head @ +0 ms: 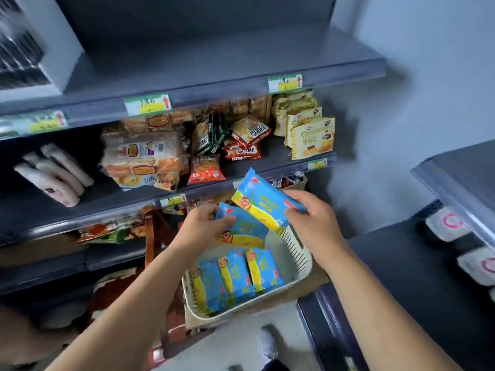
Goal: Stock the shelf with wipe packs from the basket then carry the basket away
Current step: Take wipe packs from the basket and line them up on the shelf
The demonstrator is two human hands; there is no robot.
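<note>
So both hands are just above the basket point(300, 266): left hand point(203, 226) and right hand point(313, 218) fingers each pinching a wipe pack point(241, 231), second wipe pack point(263, 203).

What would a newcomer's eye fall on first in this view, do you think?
At centre, the left hand grips one blue-and-yellow wipe pack and the right hand a second pack, held higher. Below, the cream basket holds more packs standing side by side. Behind, yellow Croissant packets stand at the right end of the snack shelf.

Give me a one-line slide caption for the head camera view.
Left hand holds the lower pack, right hand the upper pack, over a basket showing three more packs, beside snack shelves.
</note>
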